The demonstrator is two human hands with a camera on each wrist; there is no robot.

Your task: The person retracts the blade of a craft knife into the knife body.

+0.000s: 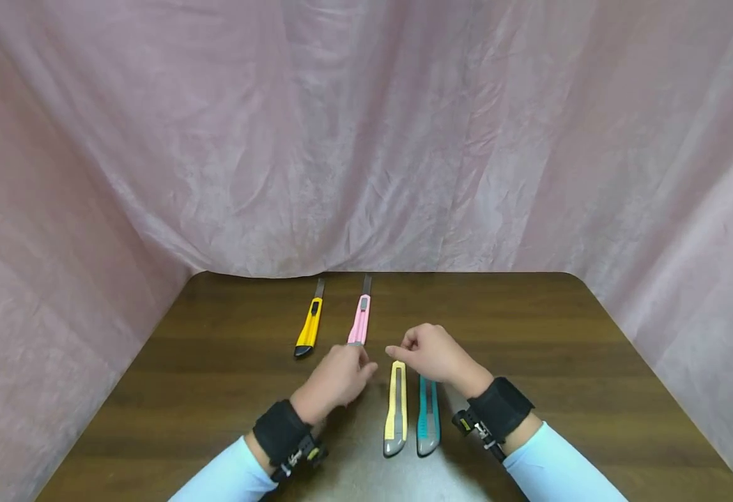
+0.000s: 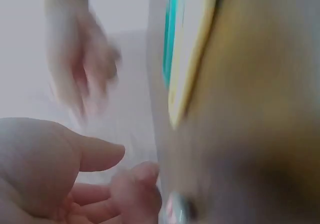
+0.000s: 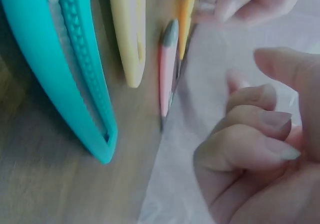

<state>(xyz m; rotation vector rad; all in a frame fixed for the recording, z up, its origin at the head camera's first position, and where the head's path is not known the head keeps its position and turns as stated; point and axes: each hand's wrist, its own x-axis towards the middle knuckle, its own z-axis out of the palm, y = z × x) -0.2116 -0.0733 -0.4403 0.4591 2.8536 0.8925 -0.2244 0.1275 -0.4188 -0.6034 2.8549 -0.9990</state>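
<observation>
Four-sided views aside, several utility knives lie on the table. The pink utility knife [image 1: 359,321] has its blade out; my left hand [image 1: 339,373] hovers by its near end, holding nothing, fingers loosely bent. My right hand [image 1: 437,354] is above the far ends of the pale yellow utility knife [image 1: 389,411] and the teal utility knife [image 1: 423,418], also holding nothing. In the right wrist view that hand [image 3: 250,154] has loosely curled fingers, its thumb apart from them. No blade shows on the pale yellow knife. The teal knife's far end is hidden in the head view.
A yellow utility knife [image 1: 311,324], blade extended, lies left of the pink one. The brown wooden table [image 1: 529,314] ends at a pink curtain [image 1: 366,139] along the back and sides.
</observation>
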